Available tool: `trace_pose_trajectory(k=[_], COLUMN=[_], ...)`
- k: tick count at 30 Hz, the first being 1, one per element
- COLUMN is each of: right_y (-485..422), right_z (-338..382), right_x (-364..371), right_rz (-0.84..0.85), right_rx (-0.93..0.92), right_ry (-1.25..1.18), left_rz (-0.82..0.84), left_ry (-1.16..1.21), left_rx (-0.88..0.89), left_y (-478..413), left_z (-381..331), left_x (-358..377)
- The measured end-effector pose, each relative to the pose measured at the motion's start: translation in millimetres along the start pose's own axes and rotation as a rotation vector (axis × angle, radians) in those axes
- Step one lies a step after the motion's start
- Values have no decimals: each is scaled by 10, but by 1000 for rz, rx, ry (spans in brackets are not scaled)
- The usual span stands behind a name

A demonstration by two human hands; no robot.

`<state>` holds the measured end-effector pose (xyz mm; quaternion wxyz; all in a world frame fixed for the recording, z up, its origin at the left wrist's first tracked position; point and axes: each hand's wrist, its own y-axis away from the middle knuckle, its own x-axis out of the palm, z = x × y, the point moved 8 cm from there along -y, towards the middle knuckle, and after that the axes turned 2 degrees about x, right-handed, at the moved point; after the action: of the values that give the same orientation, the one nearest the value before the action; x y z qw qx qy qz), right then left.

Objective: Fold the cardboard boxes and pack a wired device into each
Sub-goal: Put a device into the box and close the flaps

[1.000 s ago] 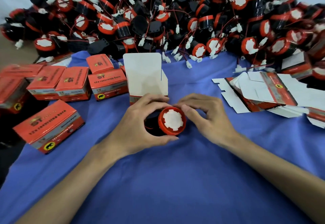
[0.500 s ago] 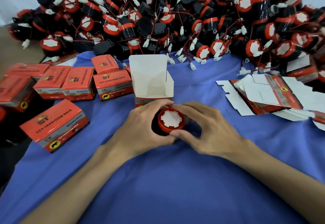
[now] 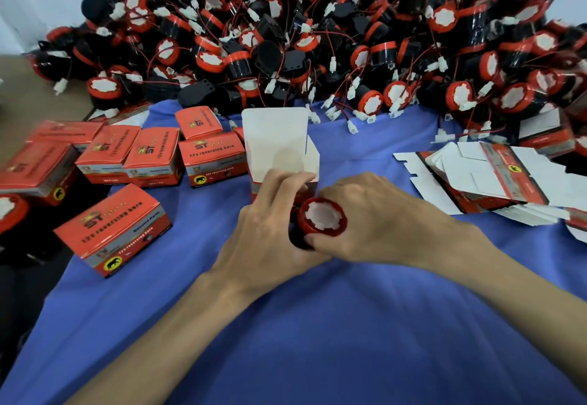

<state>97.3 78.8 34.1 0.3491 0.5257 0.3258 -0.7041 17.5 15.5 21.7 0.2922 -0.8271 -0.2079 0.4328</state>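
Centrally, the wired device (image 3: pixel 322 215) is clasped in the grips of left hand (image 3: pixel 270 239) and right hand (image 3: pixel 387 223). An open box (image 3: pixel 279 150) is stood at its far side.

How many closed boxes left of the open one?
7 closed boxes: one nearest, two far left, three in a row, one behind them. Others may be hidden behind the open box.

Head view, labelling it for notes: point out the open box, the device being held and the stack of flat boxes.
open box (image 3: pixel 274 138): head view, white inside of upright flap.
device (image 3: pixel 322 215): head view, white centre of its red face.
stack of flat boxes (image 3: pixel 511 172): head view, printed strip on the top sheet.
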Motion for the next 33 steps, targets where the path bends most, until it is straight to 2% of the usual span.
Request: trace_pose_trajectory(k=[4, 7, 9, 13, 17, 21, 24, 29, 33], right_y=[-103, -320, -480, -737, -797, -814, -807, -798, -777], right_z=[192, 311, 345, 280, 69, -30, -50, -18, 14], right_x=[-446, -784, -838, -488, -409, -382, -414, -436, -471], right_rz=[-92, -224, -263, -80, -111, -30, -19, -73, -181], right_rx=[-54, -69, -49, 14, 77, 90, 89, 107, 145], right_ry=[28, 89, -11, -269, -417, -511, -451, -188, 43], left_rz=[-255, -371, -339, -196, -104, -32, -38, -36, -39], left_ry=[83, 107, 249, 498, 431, 403, 397, 354, 351], left_rx=[164, 40, -142, -377, -346, -328, -302, -329, -315], left_y=[-56, -110, -140, -131, -147, -184, -192, -170, -166], left_z=[29, 347, 585, 852, 848, 818, 818, 856, 848], left_x=[-320, -486, -438, -203, -119, -54, -89, -99, -87])
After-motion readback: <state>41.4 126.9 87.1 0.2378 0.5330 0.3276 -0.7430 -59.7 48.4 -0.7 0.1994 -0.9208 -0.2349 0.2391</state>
